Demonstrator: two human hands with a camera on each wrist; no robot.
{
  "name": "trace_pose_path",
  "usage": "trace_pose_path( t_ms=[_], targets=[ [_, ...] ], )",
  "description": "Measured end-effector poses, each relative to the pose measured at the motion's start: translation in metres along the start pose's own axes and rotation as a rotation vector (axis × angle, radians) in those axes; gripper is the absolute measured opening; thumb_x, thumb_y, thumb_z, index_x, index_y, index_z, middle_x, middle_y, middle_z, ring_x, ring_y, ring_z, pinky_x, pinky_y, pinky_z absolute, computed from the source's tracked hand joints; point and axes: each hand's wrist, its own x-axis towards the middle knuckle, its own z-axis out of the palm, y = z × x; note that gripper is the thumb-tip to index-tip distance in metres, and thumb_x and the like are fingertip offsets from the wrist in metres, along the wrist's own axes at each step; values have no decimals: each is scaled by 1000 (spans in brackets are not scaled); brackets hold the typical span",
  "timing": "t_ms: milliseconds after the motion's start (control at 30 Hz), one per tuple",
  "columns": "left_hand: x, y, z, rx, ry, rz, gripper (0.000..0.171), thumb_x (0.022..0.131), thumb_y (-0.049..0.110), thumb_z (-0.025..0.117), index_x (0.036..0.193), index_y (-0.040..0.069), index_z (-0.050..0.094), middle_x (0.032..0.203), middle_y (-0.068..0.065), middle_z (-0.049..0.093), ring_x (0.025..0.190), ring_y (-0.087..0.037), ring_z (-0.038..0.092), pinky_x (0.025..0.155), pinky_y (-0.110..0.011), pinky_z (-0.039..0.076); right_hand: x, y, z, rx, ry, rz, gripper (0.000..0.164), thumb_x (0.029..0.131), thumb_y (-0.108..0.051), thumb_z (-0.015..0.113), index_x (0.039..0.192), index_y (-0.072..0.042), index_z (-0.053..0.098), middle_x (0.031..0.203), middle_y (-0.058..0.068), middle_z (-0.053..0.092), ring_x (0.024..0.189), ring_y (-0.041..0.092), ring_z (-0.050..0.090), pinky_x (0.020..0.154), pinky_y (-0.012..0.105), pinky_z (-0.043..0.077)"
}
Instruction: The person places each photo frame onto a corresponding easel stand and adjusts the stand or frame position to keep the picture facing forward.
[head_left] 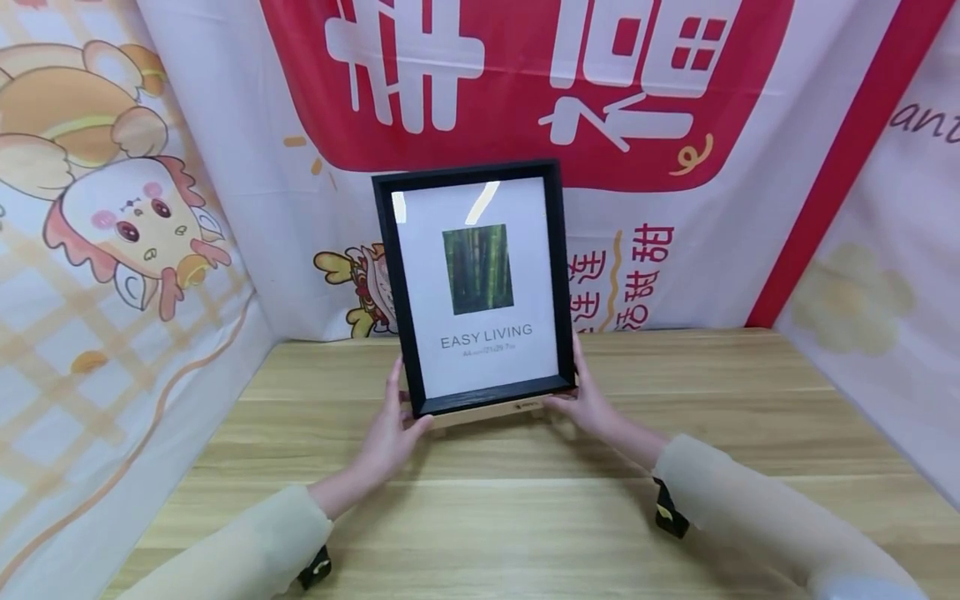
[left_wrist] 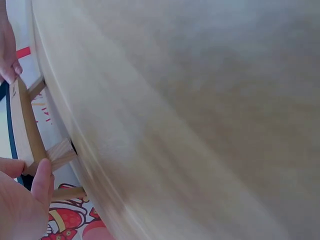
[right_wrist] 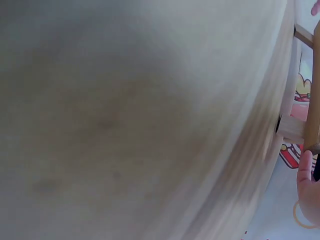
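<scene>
A black picture frame (head_left: pixel 403 308) leans back on a small wooden easel (head_left: pixel 480 413). Behind its glass is a white sheet with a green bamboo picture and the words "EASY LIVING". My left hand (head_left: pixel 392 437) grips the left end of the easel's ledge at the frame's lower corner, thumb in front. At the opposite end, my right hand (head_left: pixel 590 406) holds the ledge likewise, its fingers reaching up along the frame's side. Wooden legs (left_wrist: pixel 62 153) extend from the ledge down to the tabletop in the left wrist view. The easel's back is hidden behind the frame.
The wood-grain table (head_left: pixel 495 517) stretches out under both forearms. A white cloth with a red panel (head_left: pixel 510 150) hangs behind the frame. Printed cloths also hang at the left (head_left: pixel 90 275) and right (head_left: pixel 862 275). Each wrist carries a dark strap.
</scene>
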Motion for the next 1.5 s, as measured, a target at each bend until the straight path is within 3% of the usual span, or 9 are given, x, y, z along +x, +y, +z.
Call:
trace_pose_path(
  t_ms=[400,633,833,1067,1300,1500],
  targets=[
    [21,2,11,1,-81,28,106,89,10,71,153,45,-8,129,-25,52,106,-38,61,88,-45,53,-25,-3,-13,-94,84,49,120,79,19,67,155,-29,-12,158,24,8,115,48,52,88,36,54],
    [32,5,13,-11,-93,57,106,87,5,72,155,37,-4,124,-22,55,97,-35,63,78,-39,57,-30,-5,-15,-186,130,64,121,80,12,72,154,-36,-11,157,24,14,113,44,54,82,37,55],
    [32,8,18,7,-122,24,110,87,8,73,153,45,-7,130,-26,52,99,-36,65,75,-37,58,-37,-4,-18,-205,145,107,119,82,10,71,155,-33,-13,152,30,23,108,44,58,85,40,55],
    [32,9,24,-14,-124,57,114,85,4,74,151,49,-7,125,-25,55,95,-34,66,76,-36,58,-41,-4,-22,-216,158,112,119,81,13,70,155,-31,-13,152,30,20,105,44,59,83,38,55],
    [32,5,22,-90,-104,12,118,83,-1,74,151,51,-6,126,-26,52,93,-32,66,69,-29,58,-39,-8,-20,-206,115,50,121,79,18,67,155,-29,-15,155,29,13,107,46,57,81,33,55],
    [31,3,20,-111,-107,-4,118,82,-2,75,150,52,-5,132,-30,47,98,-34,65,73,-29,58,-37,-9,-18,-209,103,27,121,79,20,66,154,-28,-16,157,27,10,108,46,56,81,31,55]
  ],
)
